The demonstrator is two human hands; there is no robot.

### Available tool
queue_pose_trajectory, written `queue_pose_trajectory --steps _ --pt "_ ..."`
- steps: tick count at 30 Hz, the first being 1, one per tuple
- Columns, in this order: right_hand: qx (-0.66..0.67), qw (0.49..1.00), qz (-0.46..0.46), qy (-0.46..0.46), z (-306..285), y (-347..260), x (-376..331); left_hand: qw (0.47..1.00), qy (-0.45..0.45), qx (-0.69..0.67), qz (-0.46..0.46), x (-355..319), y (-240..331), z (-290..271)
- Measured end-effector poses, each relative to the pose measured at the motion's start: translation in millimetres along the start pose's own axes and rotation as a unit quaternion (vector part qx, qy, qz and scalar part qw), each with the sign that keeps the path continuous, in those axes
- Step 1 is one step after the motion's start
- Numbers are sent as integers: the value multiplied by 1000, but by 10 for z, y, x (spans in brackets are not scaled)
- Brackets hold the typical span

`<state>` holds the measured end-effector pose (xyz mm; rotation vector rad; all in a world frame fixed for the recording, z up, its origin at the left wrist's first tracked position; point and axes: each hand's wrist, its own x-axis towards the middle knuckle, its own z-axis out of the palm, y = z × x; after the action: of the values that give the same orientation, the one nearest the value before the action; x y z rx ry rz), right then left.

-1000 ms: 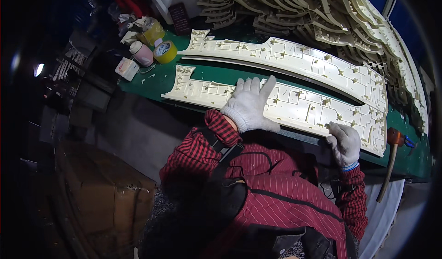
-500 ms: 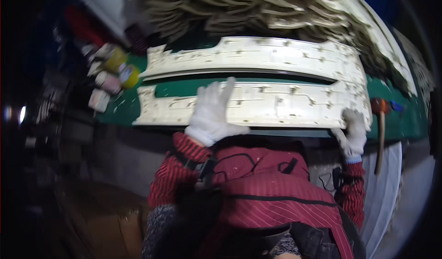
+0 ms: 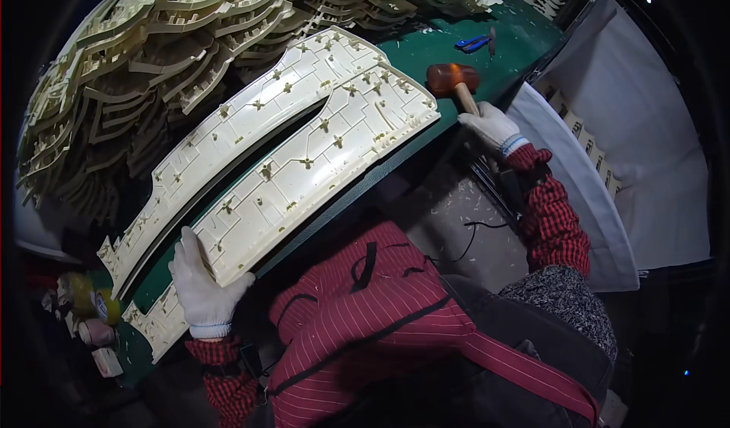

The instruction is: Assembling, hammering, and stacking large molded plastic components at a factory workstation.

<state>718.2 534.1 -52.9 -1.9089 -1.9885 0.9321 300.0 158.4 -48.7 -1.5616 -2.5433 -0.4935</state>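
Note:
Two long cream plastic panels lie side by side, showing clips and ribs: the far panel (image 3: 251,105) and the near panel (image 3: 319,147). My left hand (image 3: 204,287), in a white glove, rests on the lower-left part of the near panel. Its fingers are stretched out over the surface, with the thumb apart along the near edge. Off the panels' right end lies a mallet (image 3: 453,80) with an amber-brown head and wooden handle. My gloved right hand (image 3: 493,128) is closed round the handle; the handle's lower end is hidden by it.
A green-topped table (image 3: 407,52) carries the panels. Tall stacks of similar cream panels (image 3: 152,63) fill its far left side. Blue-handled pliers (image 3: 475,44) lie beyond the mallet. Yellow tape rolls (image 3: 106,306) sit at lower left. White sheeting (image 3: 574,177) hangs at the right.
My view has turned toward the right. My right hand has gone from the near panel's right end to the mallet's handle and closed on it. My left hand stays on the near panel.

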Motion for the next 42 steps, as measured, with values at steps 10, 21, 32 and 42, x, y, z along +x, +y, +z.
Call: queue_pose_trajectory --steps 10,21,32,42 --pt "50 971 -206 114 760 242 -642 998 -7 55 -8 193 273 62" --pt "107 966 -233 -31 1025 -64 -913 998 -24 62 -6 131 291 55" --pt "332 920 -210 18 609 27 -757 997 -13 73 0 57 243 45" --pt "-86 903 -386 -170 1373 -341 -1257 996 -8 77 41 312 536 159"
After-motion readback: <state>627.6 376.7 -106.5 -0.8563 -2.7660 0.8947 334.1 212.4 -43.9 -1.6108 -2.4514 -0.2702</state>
